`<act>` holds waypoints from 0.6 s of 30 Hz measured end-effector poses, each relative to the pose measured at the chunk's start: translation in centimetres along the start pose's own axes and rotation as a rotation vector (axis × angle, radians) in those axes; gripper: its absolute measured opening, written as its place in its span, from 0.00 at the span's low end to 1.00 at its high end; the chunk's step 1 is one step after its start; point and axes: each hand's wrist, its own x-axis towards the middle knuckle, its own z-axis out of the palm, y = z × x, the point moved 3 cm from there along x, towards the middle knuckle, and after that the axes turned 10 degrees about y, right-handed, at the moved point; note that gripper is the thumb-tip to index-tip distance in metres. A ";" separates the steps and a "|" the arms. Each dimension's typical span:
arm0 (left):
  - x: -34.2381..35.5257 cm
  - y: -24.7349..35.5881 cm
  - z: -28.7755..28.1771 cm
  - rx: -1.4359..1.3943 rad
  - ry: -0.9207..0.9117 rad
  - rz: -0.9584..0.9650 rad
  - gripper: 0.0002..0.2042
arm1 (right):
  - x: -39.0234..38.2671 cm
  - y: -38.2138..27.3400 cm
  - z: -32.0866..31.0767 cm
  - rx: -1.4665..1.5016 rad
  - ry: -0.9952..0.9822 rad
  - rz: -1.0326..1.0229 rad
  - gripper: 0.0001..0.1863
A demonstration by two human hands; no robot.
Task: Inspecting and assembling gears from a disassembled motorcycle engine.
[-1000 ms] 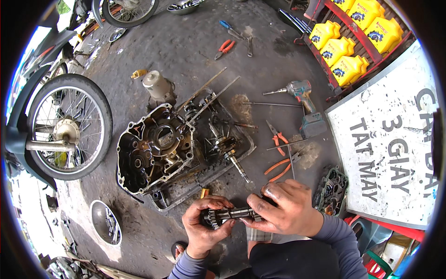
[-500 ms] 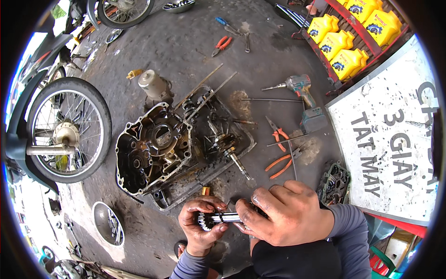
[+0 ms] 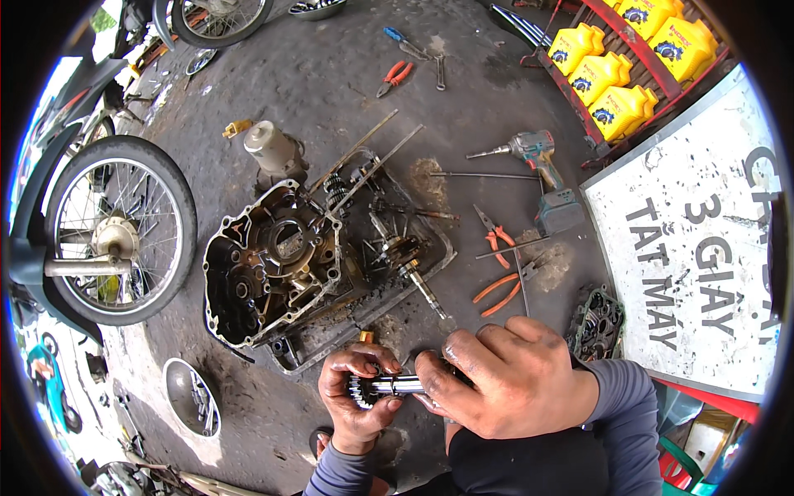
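Low in the picture, a gear shaft (image 3: 407, 384) lies crosswise between my two hands. It is bright metal with splines, a dark ring partway along it and a toothed gear at its left end. My left hand (image 3: 351, 405) grips the gear end, thumb below and fingers above. My right hand (image 3: 517, 384) is closed round the other end, its fingers hiding that part. Just beyond my hands, an opened engine case (image 3: 213, 289) with a bare gasket rim rests on a grimy tray (image 3: 331, 341). A shaft assembly (image 3: 403, 255) lies on the tray beside the case.
Right of the tray lie orange-handled pliers (image 3: 496, 295) and a cordless impact driver (image 3: 556, 198). A metal bowl of parts (image 3: 178, 388) and a motorbike wheel (image 3: 58, 248) stand left. A white sign board (image 3: 662, 165) and yellow bottles (image 3: 600, 78) are at the right.
My left fingers and thumb have shifted slightly, baring a little more of the gear and shaft. My right hand still grips its end. A teal motorbike has appeared at the left rim.
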 end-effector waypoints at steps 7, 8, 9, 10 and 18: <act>0.0 -0.2 -0.1 -0.022 0.008 -0.033 0.22 | 0.0 0.1 0.2 0.000 0.023 -0.005 0.12; 0.0 -0.3 0.0 -0.033 0.012 -0.033 0.22 | -0.1 0.1 0.2 0.011 0.054 0.000 0.12; 0.0 -0.3 0.0 -0.044 0.015 -0.033 0.22 | -0.1 0.2 0.2 0.011 0.054 0.000 0.12; 0.0 -0.3 0.0 -0.044 0.016 -0.033 0.22 | -0.2 0.2 0.2 0.018 0.055 0.001 0.11; 0.1 -0.9 0.0 -0.103 -0.004 -0.110 0.23 | 0.3 -0.1 -0.3 -0.024 0.073 -0.032 0.10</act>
